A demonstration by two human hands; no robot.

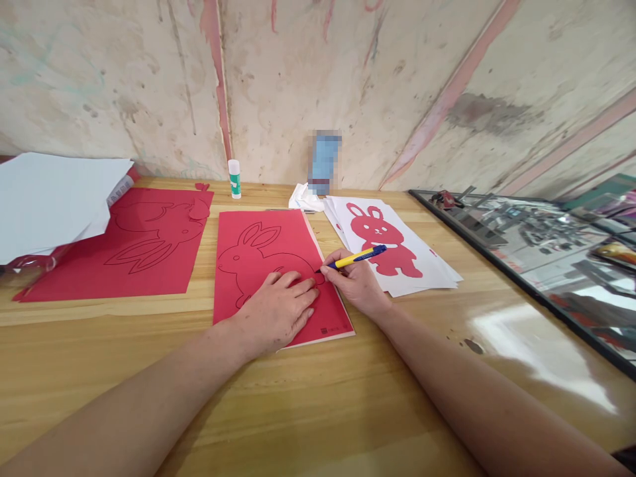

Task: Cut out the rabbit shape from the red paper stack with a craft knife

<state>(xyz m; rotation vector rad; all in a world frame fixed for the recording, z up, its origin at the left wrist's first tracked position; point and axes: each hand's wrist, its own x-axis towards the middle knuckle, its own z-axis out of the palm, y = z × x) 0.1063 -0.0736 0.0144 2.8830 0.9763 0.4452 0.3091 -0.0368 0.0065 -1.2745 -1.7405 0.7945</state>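
Observation:
A red sheet [268, 242] with a black rabbit outline lies on a paler sheet or pad in the middle of the wooden table. My left hand [283, 308] rests flat on its lower part, fingers extended, covering part of the drawing. My right hand [355, 281] is closed around a yellow pen [355, 257] with dark blue ends. The pen's tip points left, at the rabbit's tail near the sheet's right edge. The pen slants up to the right.
Red sheets [154, 265] with a rabbit outline and white papers [54, 199] lie left. A glue stick [235, 179] stands near the wall. White sheets [430, 265] bearing a red paper rabbit [380, 232] lie right, beside a black-framed glass pane [497, 265]. A crumpled tissue [305, 199] sits behind.

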